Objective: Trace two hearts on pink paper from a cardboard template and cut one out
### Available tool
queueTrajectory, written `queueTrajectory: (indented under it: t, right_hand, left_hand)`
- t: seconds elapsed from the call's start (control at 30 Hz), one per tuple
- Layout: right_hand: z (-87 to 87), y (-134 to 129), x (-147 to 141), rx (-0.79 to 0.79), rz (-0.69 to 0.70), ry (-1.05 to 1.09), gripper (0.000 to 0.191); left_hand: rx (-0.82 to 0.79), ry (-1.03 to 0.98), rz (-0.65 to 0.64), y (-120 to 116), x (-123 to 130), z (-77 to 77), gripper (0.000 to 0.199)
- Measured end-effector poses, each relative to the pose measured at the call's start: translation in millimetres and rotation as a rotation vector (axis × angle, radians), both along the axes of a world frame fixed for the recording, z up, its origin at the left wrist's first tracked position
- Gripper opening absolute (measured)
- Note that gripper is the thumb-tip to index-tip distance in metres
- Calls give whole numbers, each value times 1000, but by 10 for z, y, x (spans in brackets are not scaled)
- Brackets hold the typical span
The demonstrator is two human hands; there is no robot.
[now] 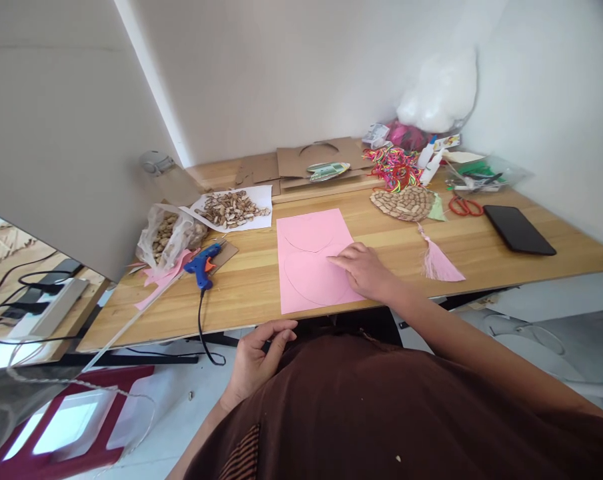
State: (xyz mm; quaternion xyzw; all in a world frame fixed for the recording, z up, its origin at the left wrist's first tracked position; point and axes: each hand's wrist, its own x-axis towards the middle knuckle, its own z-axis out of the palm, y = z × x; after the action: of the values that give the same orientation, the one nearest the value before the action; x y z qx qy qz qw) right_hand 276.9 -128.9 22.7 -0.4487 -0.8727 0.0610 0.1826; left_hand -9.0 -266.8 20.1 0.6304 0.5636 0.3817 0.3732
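Note:
A pink sheet of paper [301, 267] with thin curved lines drawn on it lies on the wooden table near its front edge. On the sheet's right side rests my right hand [364, 272], its index finger reaching toward the drawn lines and the other fingers curled; nothing shows in it. My left hand [262, 357] is below the table edge by the brown clothing, fingers loosely bent and thumb apart, holding nothing visible. To the left of the paper lies a blue glue gun [201, 265]. A peanut-shell-covered fan shape [404, 203] with a pink tassel [439, 257] lies to the right.
Shell pieces [234, 208] lie on white paper beside a plastic bag of peanuts [164, 237]. Cardboard [306, 160] sits behind. At right are colored cords [394, 163], white bottles [431, 167], red scissors [465, 206] and a black phone [519, 229].

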Motion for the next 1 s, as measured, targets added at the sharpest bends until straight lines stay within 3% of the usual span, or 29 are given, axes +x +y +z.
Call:
queueTrajectory:
  t: [0.07, 0.2, 0.37, 0.53, 0.67, 0.9, 1.0]
  right_hand:
    - [2, 26, -25, -18, -7, 7, 48]
    - [-4, 14, 51, -11, 75, 254, 34]
    - [24, -113, 184, 16, 0, 420, 28]
    - [5, -328, 294, 19, -32, 436, 28]
    - [-58, -508, 401, 65, -18, 394, 29]
    - [-92, -602, 370, 19, -29, 458, 32]
    - [-36, -630, 360, -55, -85, 556, 29]
  left_hand:
    - [-9, -1, 1, -5, -13, -4, 27]
    - [-43, -3, -1, -17, -38, -29, 26]
    - [-63, -13, -1, -17, -22, -62, 24]
    - [-25, 5, 15, -18, -24, -116, 26]
    - [-123, 17, 29, -48, -48, -146, 33]
    - [-246, -207, -144, 44, 25, -206, 48]
    - [-246, -273, -84, 101, 68, -259, 40]
